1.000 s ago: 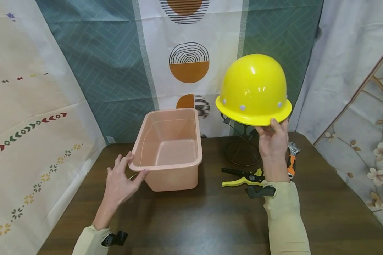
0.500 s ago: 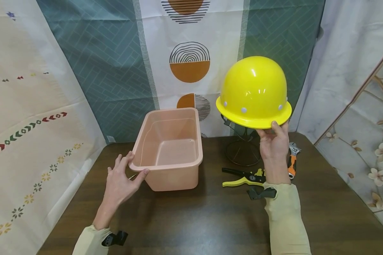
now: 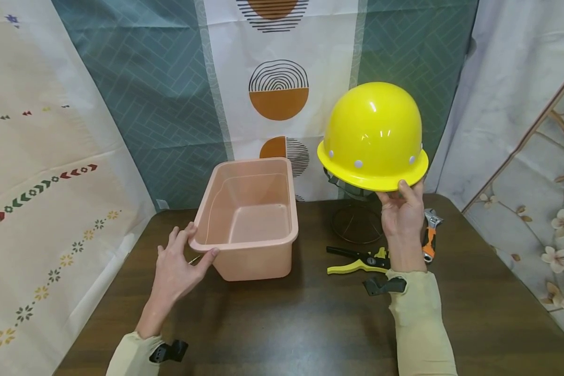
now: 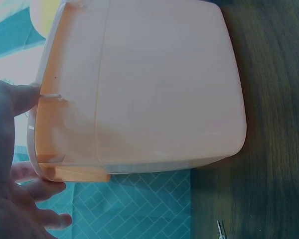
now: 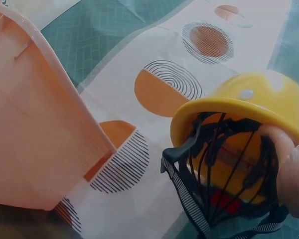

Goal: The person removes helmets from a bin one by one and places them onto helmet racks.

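Observation:
My left hand (image 3: 176,277) grips the near left corner of a pink plastic bin (image 3: 254,265), thumb at the front and fingers along the left side. The bin stands upright on the table and its inside looks bare. On the right, my right hand (image 3: 401,219) holds a yellow hard hat (image 3: 376,136) by the brim, thumb on the outer edge. The hat is over a dark wire stand, whose round base (image 3: 357,243) shows below. Seen from the right wrist, a striped chin strap (image 5: 187,199) hangs under the hat (image 5: 284,102) and thin wires run up inside it.
Yellow and black pliers (image 3: 357,267) lie left of the right forearm. An adjustable wrench (image 3: 430,236) with an orange handle lies to its right. A thin metal tip (image 4: 221,229) shows on the table beside the bin. Patterned cloths (image 3: 169,104) hang behind and at both sides.
The hard hat has come down slightly, its front brim a little lower, and it covers more of the stand's post. The left hand and the bin keep their places.

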A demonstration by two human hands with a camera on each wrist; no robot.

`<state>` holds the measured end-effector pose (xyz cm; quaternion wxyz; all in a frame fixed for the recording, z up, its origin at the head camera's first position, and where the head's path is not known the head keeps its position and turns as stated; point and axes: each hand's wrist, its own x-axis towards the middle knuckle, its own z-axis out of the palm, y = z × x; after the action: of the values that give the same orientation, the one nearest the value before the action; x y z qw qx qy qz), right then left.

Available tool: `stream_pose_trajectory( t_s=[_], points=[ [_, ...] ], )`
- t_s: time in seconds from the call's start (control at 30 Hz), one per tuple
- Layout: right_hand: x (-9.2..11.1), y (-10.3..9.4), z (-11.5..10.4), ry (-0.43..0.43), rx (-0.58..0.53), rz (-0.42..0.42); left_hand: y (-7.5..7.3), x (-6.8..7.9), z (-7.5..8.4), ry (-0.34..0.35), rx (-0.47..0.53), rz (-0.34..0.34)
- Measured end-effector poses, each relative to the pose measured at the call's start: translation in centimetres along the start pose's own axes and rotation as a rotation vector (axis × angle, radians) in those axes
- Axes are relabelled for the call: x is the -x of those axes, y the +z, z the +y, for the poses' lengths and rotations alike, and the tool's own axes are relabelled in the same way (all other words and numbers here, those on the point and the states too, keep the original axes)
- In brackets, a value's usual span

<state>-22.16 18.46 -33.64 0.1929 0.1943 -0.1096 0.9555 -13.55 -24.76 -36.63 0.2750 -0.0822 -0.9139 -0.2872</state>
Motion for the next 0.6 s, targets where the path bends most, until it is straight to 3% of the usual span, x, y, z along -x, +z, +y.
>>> stream_pose_trajectory(
  t_s=[0.6],
  points=[
    [0.12,-0.32,-0.05,0.011,0.016,0.041,-0.05,0.01,0.06,-0.002,0.0,-0.001]
  ],
)
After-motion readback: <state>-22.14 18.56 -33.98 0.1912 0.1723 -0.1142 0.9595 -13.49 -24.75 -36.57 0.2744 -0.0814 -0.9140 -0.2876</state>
